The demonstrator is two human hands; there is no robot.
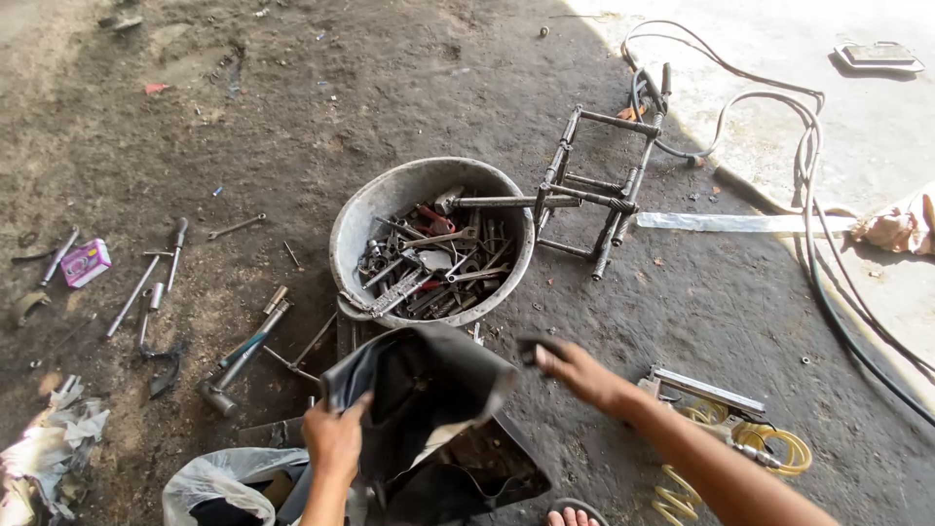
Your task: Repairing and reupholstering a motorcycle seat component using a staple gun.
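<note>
While closed, left grip (334, 435) on black bag (419, 390)

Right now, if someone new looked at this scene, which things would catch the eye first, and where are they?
First, the round grey metal basin in the middle of the dirt floor, heaped with wrenches. Just below it, the left hand grips a dark rubbery sheet, while the right hand pinches a small dark piece. A coiled yellow hose lies at the lower right.
</note>
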